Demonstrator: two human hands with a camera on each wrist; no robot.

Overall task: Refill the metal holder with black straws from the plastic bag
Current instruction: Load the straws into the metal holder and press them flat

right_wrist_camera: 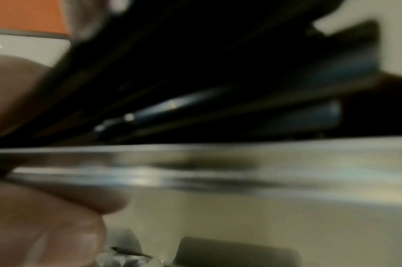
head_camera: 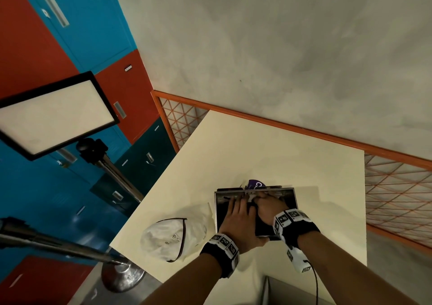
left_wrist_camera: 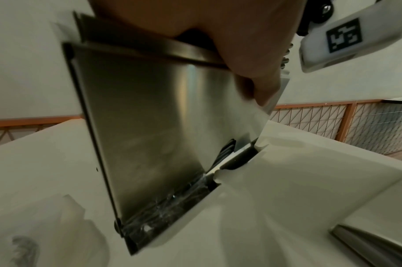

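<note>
The metal holder (head_camera: 219, 211) (left_wrist_camera: 149, 126) stands on the cream table (head_camera: 280, 155), open side up. Black straws (head_camera: 263, 226) (right_wrist_camera: 218, 63) lie inside it. My left hand (head_camera: 236, 218) rests across the opening with its fingers stretched over the straws, while its thumb (left_wrist_camera: 252, 72) hooks over the rim and presses the outer wall. My right hand (head_camera: 268, 207) reaches in from the right with fingers curled round the bundle of straws. Its thumb (right_wrist_camera: 46, 207) sits just outside the holder's rim (right_wrist_camera: 263, 162). Crinkled clear plastic (left_wrist_camera: 168, 207) shows at the holder's foot.
A white cloth cap (head_camera: 168, 237) lies left of the holder and a purple-labelled packet (head_camera: 256, 184) stands behind it. An orange mesh fence (head_camera: 397, 188) borders the table. A light panel on a stand (head_camera: 53, 115) rises at left. A grey metal piece (head_camera: 280, 290) sits nearest me.
</note>
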